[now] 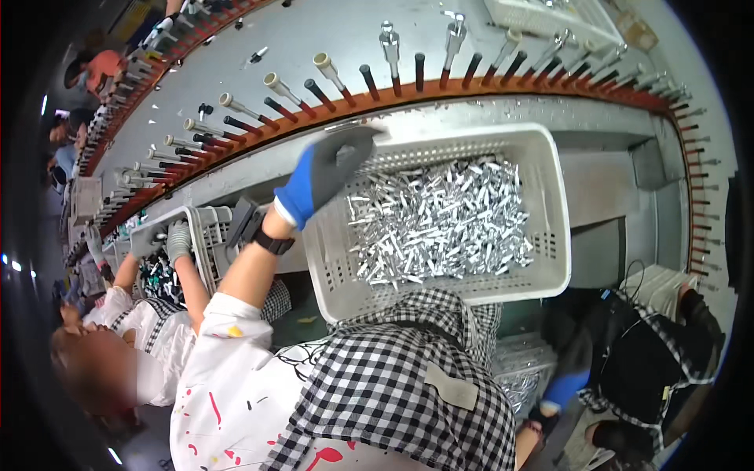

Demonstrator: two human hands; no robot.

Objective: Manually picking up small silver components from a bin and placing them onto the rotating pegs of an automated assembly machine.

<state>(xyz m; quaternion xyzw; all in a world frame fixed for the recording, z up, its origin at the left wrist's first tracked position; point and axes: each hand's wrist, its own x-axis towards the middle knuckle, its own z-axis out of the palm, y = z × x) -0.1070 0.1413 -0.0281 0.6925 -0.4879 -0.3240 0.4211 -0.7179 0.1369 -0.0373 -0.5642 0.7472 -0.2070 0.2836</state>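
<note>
One gloved left hand grips one basket of countless metal tubes.

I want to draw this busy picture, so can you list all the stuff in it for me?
Basket: one, white, slotted, centre, against the person's checked apron.
Metal tubes: too many to count, shiny silver, heaped inside the basket.
Pegs: a long curved row, dark with red bases, some capped with metal pieces, on an orange rail above.
Co-worker: one, white top, lower left, grey-gloved hands at a second basket.
Left hand: blue-and-grey glove, black wristband, gripping the basket's far rim.
Right hand: blue glove, low right, dim.
</note>
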